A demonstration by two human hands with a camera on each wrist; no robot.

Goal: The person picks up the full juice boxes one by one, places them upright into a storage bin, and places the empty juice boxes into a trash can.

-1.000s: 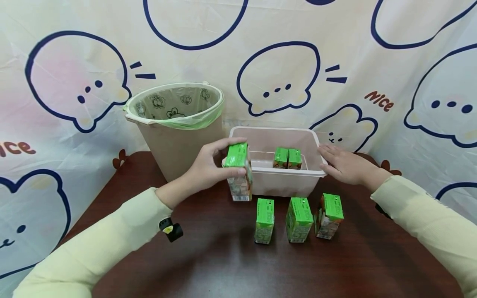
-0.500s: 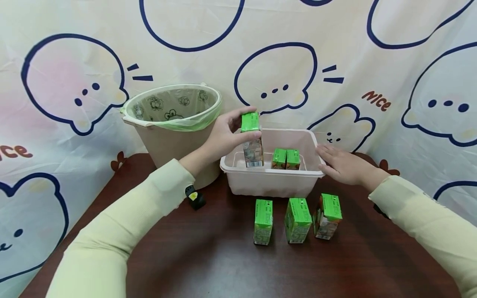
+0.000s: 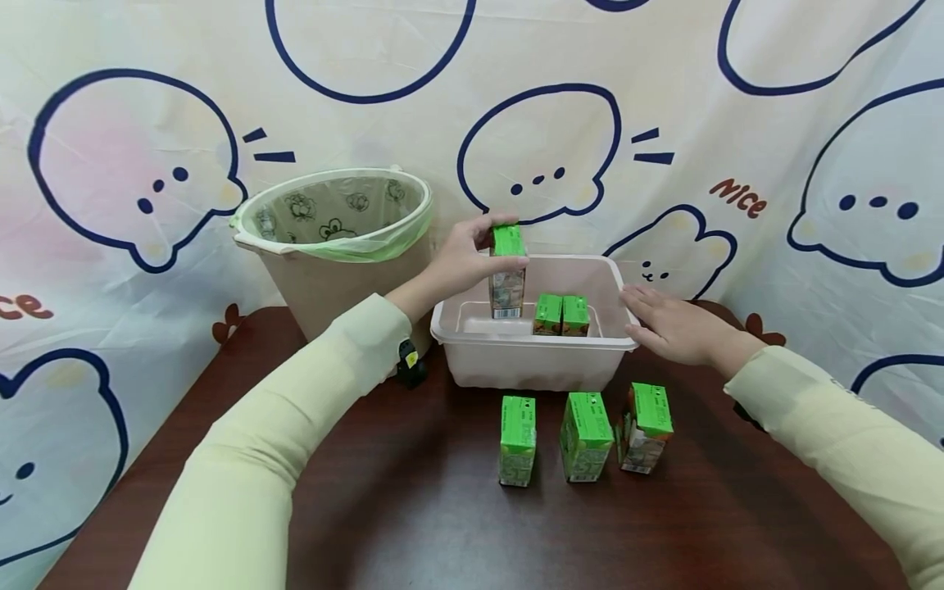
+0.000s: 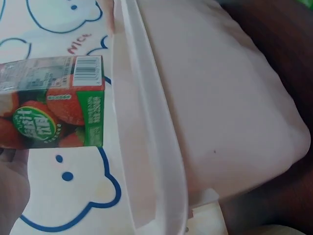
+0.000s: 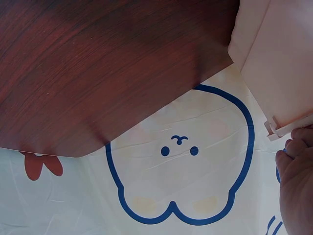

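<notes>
My left hand (image 3: 466,260) grips a green-topped juice box (image 3: 507,287) upright, thumb in front and fingers behind, over the left part of the pale pink plastic bin (image 3: 534,365). The left wrist view shows the box's printed fruit and barcode (image 4: 87,71) close to the bin's rim (image 4: 155,120). Two more juice boxes stand side by side inside, one of them the left box (image 3: 547,315). With fingers extended, my right hand (image 3: 677,326) rests against the bin's right rim; in the right wrist view its fingertips (image 5: 295,147) are at the rim's corner.
In front of the bin, three juice boxes stand in a row on the dark wooden table (image 3: 590,541): left (image 3: 518,442), middle (image 3: 586,438) and right (image 3: 645,430). A lined trash can (image 3: 332,287) stands left of the bin, near my left forearm. A cartoon-print cloth (image 3: 354,131) hangs behind.
My left hand has lifted the juice box from beside the bin's front left corner and carried it up, away and rightward over the bin. My right hand has stayed at the rim.
</notes>
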